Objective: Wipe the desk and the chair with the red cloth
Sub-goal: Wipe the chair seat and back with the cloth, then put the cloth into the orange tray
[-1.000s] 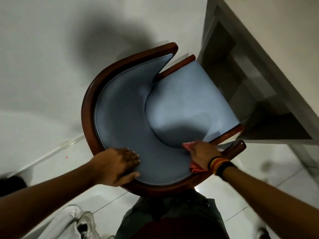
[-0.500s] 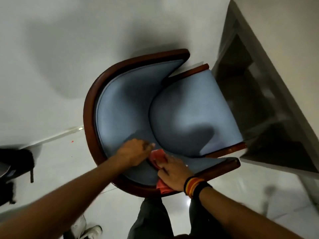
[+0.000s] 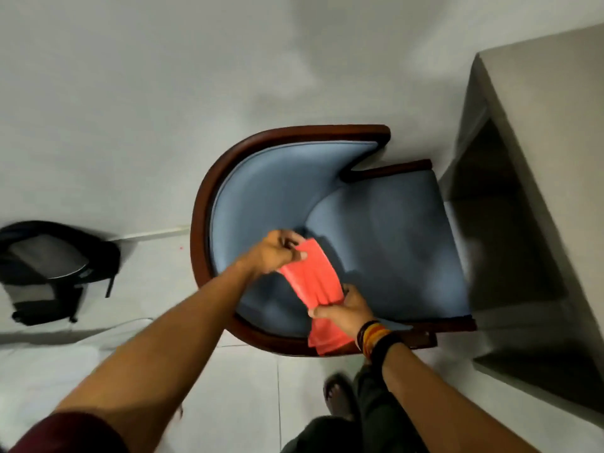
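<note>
The chair [image 3: 385,230] has blue padding and a curved dark wooden frame, seen from above in the middle of the view. The red cloth [image 3: 312,279] is stretched out above the chair's near backrest. My left hand [image 3: 277,251] pinches the cloth's far end. My right hand [image 3: 346,310], with bands on the wrist, grips the cloth lower down, and its loose end hangs over the wooden rim. The grey desk [image 3: 549,132] stands at the right, its top running along the frame's right edge.
A black bag [image 3: 55,266] lies on the white tiled floor at the left. A white wall fills the top of the view. The desk's dark open underside [image 3: 496,230] faces the chair's seat. My legs and a foot [image 3: 340,397] show below the chair.
My left hand left the chair's backrest and took hold of the cloth. Both hands lifted the cloth off the padding and pulled it out flat between them. The view shifted left.
</note>
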A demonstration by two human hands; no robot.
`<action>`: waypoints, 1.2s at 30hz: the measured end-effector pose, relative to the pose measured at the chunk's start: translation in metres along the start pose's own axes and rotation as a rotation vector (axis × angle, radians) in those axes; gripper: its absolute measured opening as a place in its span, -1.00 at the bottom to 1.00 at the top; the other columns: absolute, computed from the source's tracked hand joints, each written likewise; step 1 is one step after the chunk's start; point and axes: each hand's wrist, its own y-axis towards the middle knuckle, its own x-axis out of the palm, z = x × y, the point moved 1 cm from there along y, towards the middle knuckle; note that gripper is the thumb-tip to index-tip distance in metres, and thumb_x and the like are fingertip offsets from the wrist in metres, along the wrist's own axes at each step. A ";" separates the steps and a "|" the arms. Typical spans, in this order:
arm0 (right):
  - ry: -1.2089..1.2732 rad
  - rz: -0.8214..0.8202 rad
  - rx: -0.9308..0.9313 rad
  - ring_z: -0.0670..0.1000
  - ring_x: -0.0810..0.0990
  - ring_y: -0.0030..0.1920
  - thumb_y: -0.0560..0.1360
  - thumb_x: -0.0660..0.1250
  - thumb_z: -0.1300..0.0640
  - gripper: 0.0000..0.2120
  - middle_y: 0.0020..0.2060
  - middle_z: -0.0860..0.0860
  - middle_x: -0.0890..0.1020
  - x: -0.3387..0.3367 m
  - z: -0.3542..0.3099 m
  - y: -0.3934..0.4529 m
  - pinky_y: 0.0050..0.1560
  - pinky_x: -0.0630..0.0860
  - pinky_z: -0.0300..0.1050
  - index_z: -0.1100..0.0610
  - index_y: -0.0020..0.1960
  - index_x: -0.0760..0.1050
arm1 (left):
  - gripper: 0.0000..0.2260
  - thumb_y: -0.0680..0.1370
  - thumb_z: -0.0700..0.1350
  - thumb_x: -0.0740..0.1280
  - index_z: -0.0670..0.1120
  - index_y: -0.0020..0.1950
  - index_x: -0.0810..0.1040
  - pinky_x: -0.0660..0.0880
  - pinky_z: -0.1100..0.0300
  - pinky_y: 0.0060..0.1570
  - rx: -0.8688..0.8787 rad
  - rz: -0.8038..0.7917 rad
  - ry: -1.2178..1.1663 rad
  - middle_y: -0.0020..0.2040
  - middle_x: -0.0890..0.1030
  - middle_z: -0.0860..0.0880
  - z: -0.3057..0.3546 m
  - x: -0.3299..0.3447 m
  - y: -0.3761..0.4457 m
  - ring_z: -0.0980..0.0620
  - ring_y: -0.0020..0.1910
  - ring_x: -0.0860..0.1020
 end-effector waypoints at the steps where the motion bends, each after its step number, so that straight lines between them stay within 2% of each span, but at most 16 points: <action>1: 0.087 -0.016 0.017 0.02 0.66 -0.17 0.28 0.66 0.22 -0.62 -0.10 0.06 0.71 -0.010 -0.004 -0.002 -0.21 0.58 -0.23 0.11 0.03 0.61 | -0.68 0.59 -0.35 0.43 -0.33 0.35 0.57 0.47 0.25 -0.24 0.046 -0.015 -0.059 0.01 0.55 -0.18 0.013 -0.002 -0.003 -0.02 -0.12 0.52; 3: 0.183 -0.033 0.011 0.01 0.66 -0.31 0.30 0.65 0.19 -0.72 -0.22 0.08 0.72 -0.027 -0.012 -0.013 -0.38 0.58 -0.25 0.17 -0.03 0.69 | -0.67 0.59 -0.35 0.43 -0.29 0.36 0.59 0.47 0.16 -0.13 0.136 -0.031 -0.166 -0.01 0.57 -0.21 0.037 -0.010 -0.016 -0.08 -0.09 0.52; 5: 0.222 -0.025 -0.050 0.08 0.65 -0.39 0.33 0.64 0.14 -0.70 -0.29 0.13 0.69 -0.043 -0.022 -0.034 -0.45 0.60 -0.13 0.22 -0.01 0.69 | -0.66 0.57 -0.35 0.45 -0.23 0.36 0.62 0.55 0.10 0.03 0.217 -0.024 -0.281 0.04 0.65 -0.22 0.059 -0.016 -0.036 -0.08 0.01 0.59; 7: 0.275 -0.006 -0.157 0.12 0.66 -0.39 0.38 0.61 0.09 -0.75 -0.31 0.14 0.68 -0.058 -0.033 -0.060 -0.41 0.63 -0.03 0.21 -0.04 0.68 | -0.61 0.55 -0.37 0.46 -0.20 0.38 0.62 0.61 0.11 0.14 0.289 -0.027 -0.378 0.13 0.70 -0.20 0.083 -0.017 -0.055 -0.04 0.07 0.65; 10: 0.377 0.047 -0.304 0.12 0.68 -0.29 0.45 0.54 0.06 -0.82 -0.24 0.16 0.70 -0.081 -0.044 -0.098 -0.28 0.65 0.03 0.18 -0.09 0.70 | -0.52 0.51 -0.41 0.47 -0.21 0.42 0.57 0.58 0.05 0.27 0.345 -0.010 -0.541 0.15 0.70 -0.16 0.120 -0.015 -0.080 -0.03 0.09 0.65; 13: 0.413 0.134 -0.369 0.22 0.68 -0.13 0.45 0.49 0.07 -0.72 -0.05 0.37 0.70 -0.104 -0.046 -0.138 -0.08 0.67 0.31 0.28 0.02 0.67 | -0.52 0.50 -0.43 0.46 -0.21 0.42 0.57 0.61 0.07 0.22 0.413 -0.013 -0.651 0.11 0.70 -0.13 0.156 -0.005 -0.108 -0.01 0.03 0.66; 14: 0.426 0.185 -0.400 0.23 0.66 -0.08 0.43 0.49 0.09 -0.69 0.00 0.37 0.70 -0.114 -0.044 -0.151 -0.02 0.65 0.28 0.28 0.05 0.65 | -0.53 0.50 -0.42 0.47 -0.22 0.41 0.57 0.62 0.06 0.20 0.433 -0.018 -0.666 0.10 0.71 -0.14 0.169 0.001 -0.118 -0.02 0.02 0.66; 17: 0.500 0.291 -0.500 0.13 0.68 -0.05 0.45 0.51 0.20 -0.80 -0.03 0.19 0.76 -0.147 -0.032 -0.190 -0.03 0.65 0.02 0.17 0.06 0.67 | -0.55 0.50 -0.40 0.49 -0.21 0.39 0.60 0.68 0.10 0.02 0.480 -0.031 -0.701 0.08 0.72 -0.15 0.203 0.024 -0.147 -0.02 -0.05 0.69; 19: 0.565 0.351 -0.536 0.11 0.72 -0.01 0.44 0.54 0.24 -0.72 0.04 0.18 0.76 -0.171 -0.021 -0.212 0.06 0.67 0.02 0.17 0.14 0.65 | -0.57 0.50 -0.41 0.48 -0.26 0.37 0.60 0.69 0.18 -0.05 0.487 -0.058 -0.714 0.06 0.71 -0.17 0.220 0.039 -0.162 0.01 -0.11 0.70; 20: 0.604 0.381 -0.547 0.10 0.74 -0.02 0.43 0.55 0.25 -0.68 0.04 0.18 0.76 -0.183 -0.014 -0.223 0.02 0.69 0.01 0.19 0.17 0.64 | -0.63 0.51 -0.42 0.46 -0.28 0.32 0.62 0.70 0.21 -0.08 0.478 -0.097 -0.692 0.02 0.72 -0.17 0.227 0.047 -0.168 0.02 -0.15 0.71; 23: 0.675 0.472 -0.577 0.05 0.75 -0.12 0.40 0.56 0.29 -0.65 0.03 0.21 0.75 -0.220 0.012 -0.253 -0.18 0.68 -0.13 0.26 0.16 0.63 | -0.91 0.55 -0.39 0.43 -0.27 -0.01 0.70 0.69 0.24 -0.21 0.388 -0.302 -0.519 -0.17 0.75 -0.11 0.247 0.078 -0.183 0.05 -0.24 0.73; 24: 0.684 0.497 -0.579 0.05 0.75 -0.13 0.40 0.56 0.30 -0.65 0.03 0.23 0.75 -0.232 0.023 -0.263 -0.19 0.67 -0.14 0.28 0.17 0.63 | -0.94 0.56 -0.39 0.43 -0.27 -0.06 0.68 0.70 0.23 -0.20 0.340 -0.344 -0.459 -0.17 0.74 -0.11 0.255 0.092 -0.186 0.04 -0.24 0.72; 28: 0.743 0.533 -0.569 0.07 0.74 -0.17 0.40 0.51 0.39 -0.65 -0.02 0.21 0.75 -0.280 0.069 -0.293 -0.23 0.67 -0.13 0.30 0.18 0.61 | -0.85 0.54 -0.35 0.48 -0.28 0.09 0.63 0.70 0.13 -0.06 0.232 -0.335 -0.363 -0.04 0.72 -0.15 0.285 0.157 -0.203 -0.02 -0.09 0.71; 31: 0.781 0.550 -0.537 0.16 0.69 -0.07 0.44 0.40 0.43 -0.69 -0.01 0.25 0.70 -0.321 0.104 -0.309 -0.01 0.67 0.04 0.30 0.17 0.60 | -0.94 0.53 -0.32 0.49 -0.19 -0.07 0.67 0.66 0.16 -0.19 0.268 -0.268 -0.403 -0.08 0.70 -0.13 0.309 0.212 -0.217 0.01 -0.16 0.68; 33: 0.815 0.538 -0.518 0.21 0.65 0.00 0.48 0.35 0.44 -0.74 0.01 0.26 0.67 -0.341 0.126 -0.319 0.15 0.61 0.17 0.28 0.14 0.59 | -0.90 0.52 -0.31 0.50 -0.24 0.02 0.69 0.66 0.08 -0.07 0.282 -0.223 -0.431 -0.02 0.70 -0.19 0.321 0.244 -0.225 -0.06 -0.14 0.68; 36: 0.891 0.533 -0.478 0.27 0.68 0.09 0.49 0.35 0.43 -0.75 0.09 0.29 0.70 -0.370 0.170 -0.335 0.24 0.60 0.22 0.35 0.16 0.59 | -0.69 0.50 -0.29 0.51 -0.32 0.23 0.67 0.57 -0.18 0.29 0.290 -0.217 -0.441 0.16 0.68 -0.33 0.340 0.301 -0.237 -0.21 0.09 0.65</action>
